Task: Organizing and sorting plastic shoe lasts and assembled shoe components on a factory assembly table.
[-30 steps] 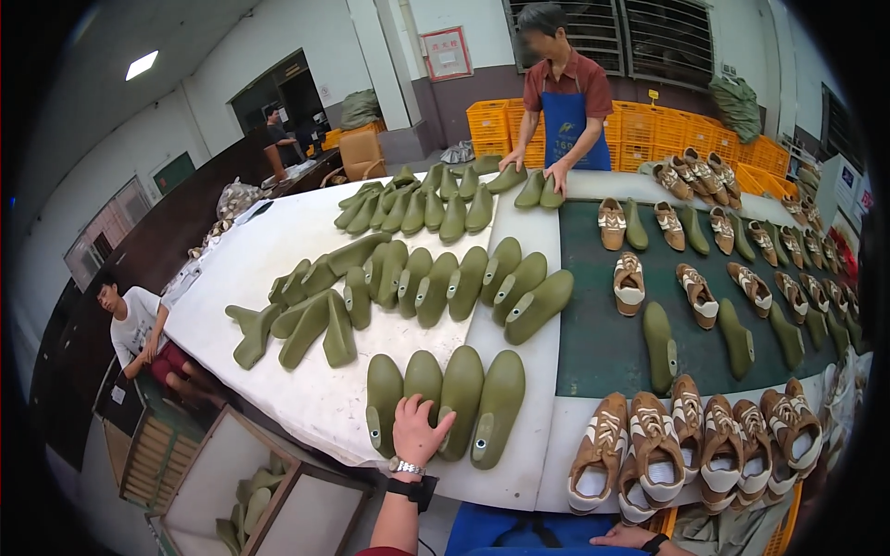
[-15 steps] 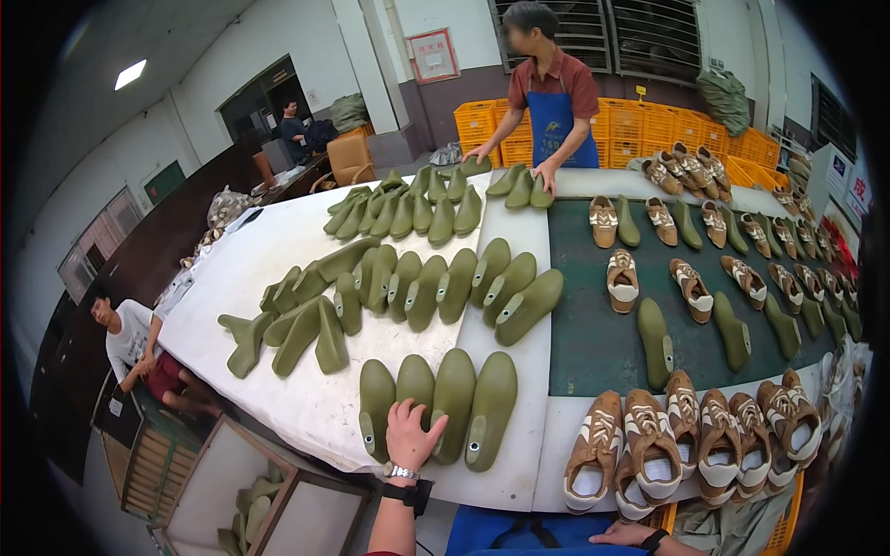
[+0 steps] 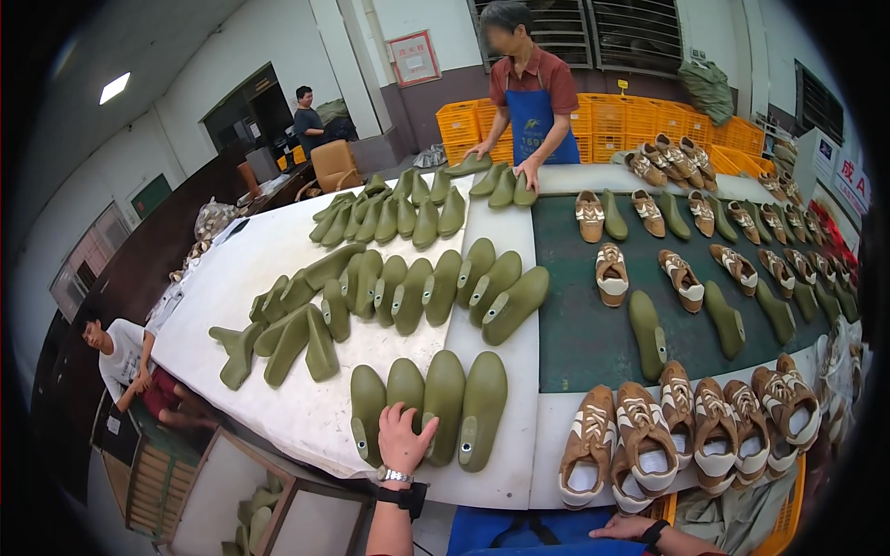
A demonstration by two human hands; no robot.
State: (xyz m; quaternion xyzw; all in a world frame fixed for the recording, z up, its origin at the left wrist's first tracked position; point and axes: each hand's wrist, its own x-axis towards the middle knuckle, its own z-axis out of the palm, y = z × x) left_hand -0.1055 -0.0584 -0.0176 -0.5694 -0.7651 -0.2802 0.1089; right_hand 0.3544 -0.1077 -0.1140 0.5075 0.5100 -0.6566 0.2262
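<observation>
Grip of the left hand (image 3: 404, 437): fingers spread and laid flat over the heel end of an olive-green shoe last (image 3: 405, 394), nothing pinched. That last is seen second from the left in a row of four lasts (image 3: 432, 404) lying side by side near the front edge of the white surface (image 3: 269, 250), toes pointing away from the person. A watch and a dark strap are worn on the left wrist. The right hand (image 3: 627, 527) is seen only in part at the lower edge, resting against a blue apron; whether its fingers are curled or spread cannot be told. A second row of green lasts (image 3: 436, 289) is noted further up the surface, and a third group (image 3: 399, 213) beyond it. To the right, a dark green mat (image 3: 579, 338) is laid on the surface, with single tan-and-white shoes (image 3: 612, 274) and single lasts set apart on it. A tight row of tan lace-up shoes (image 3: 686, 431) is lined along the near right edge. At the far end, a second person in a red shirt and blue apron (image 3: 530, 97) is recorded with both hands on lasts there. Yellow crates (image 3: 612, 120) are stacked behind. A seated person in a white shirt (image 3: 125, 361) is seen low on the left, below the surface.
</observation>
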